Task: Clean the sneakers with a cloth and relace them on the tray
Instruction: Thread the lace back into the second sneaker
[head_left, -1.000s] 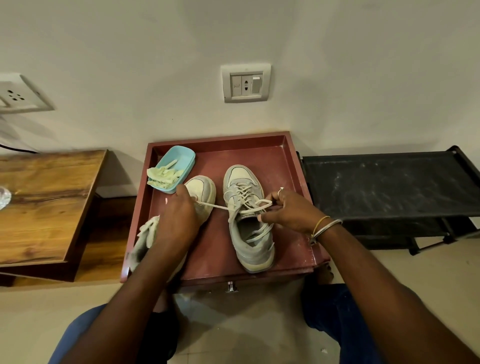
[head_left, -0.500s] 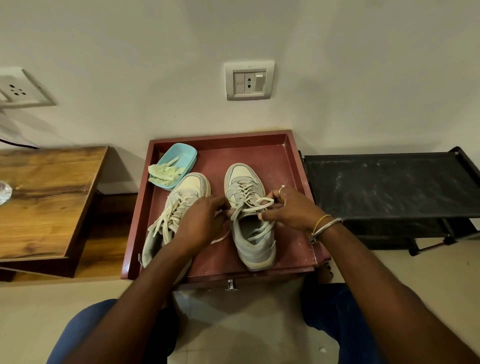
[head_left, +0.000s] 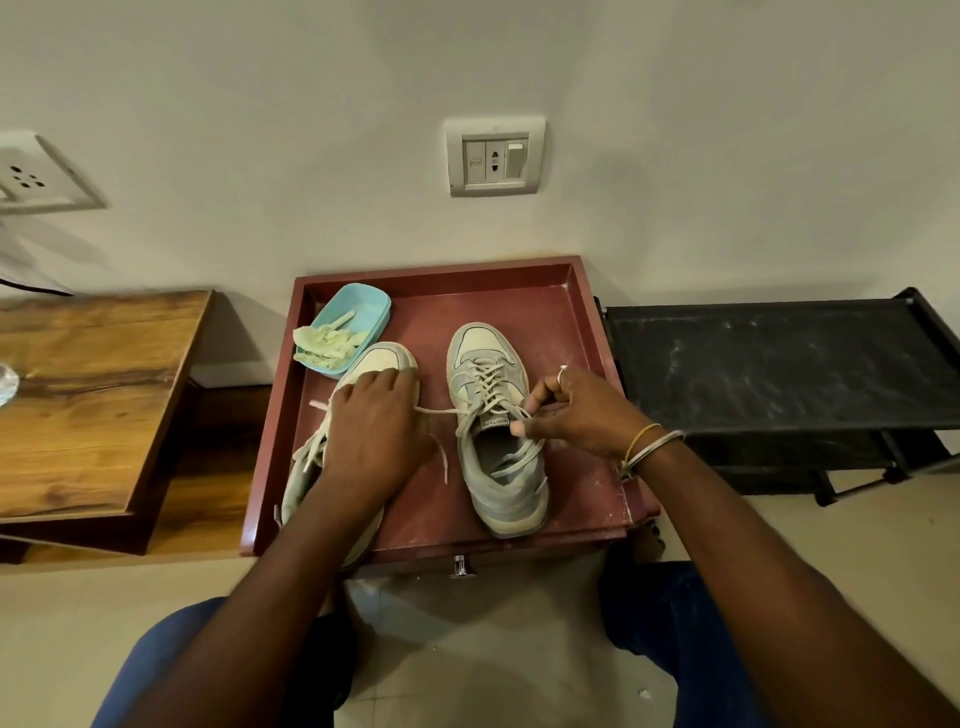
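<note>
Two grey-and-cream sneakers stand on the dark red tray (head_left: 587, 343). The right sneaker (head_left: 496, 441) is laced up to its tongue. My left hand (head_left: 376, 426) sits over the left sneaker (head_left: 382, 358), hiding most of it, and pulls one lace end (head_left: 441, 411) taut to the left. At the right sneaker's top eyelets, my right hand (head_left: 576, 410) pinches the other part of the lace. A loose lace tail (head_left: 442, 460) hangs between the shoes. A pale green cloth (head_left: 327, 340) lies in a light blue dish (head_left: 363, 309) at the tray's back left.
A wooden table (head_left: 88, 395) stands left of the tray, with something of glass at its left edge. A black shoe rack (head_left: 769, 358) stands to the right. The wall behind carries a switch plate (head_left: 494, 156) and a socket (head_left: 31, 179). My knees are below the tray.
My left hand moved from beside the right sneaker's tongue back to the left over the left sneaker, drawing the lace tight. My right hand kept its place at the top eyelets.
</note>
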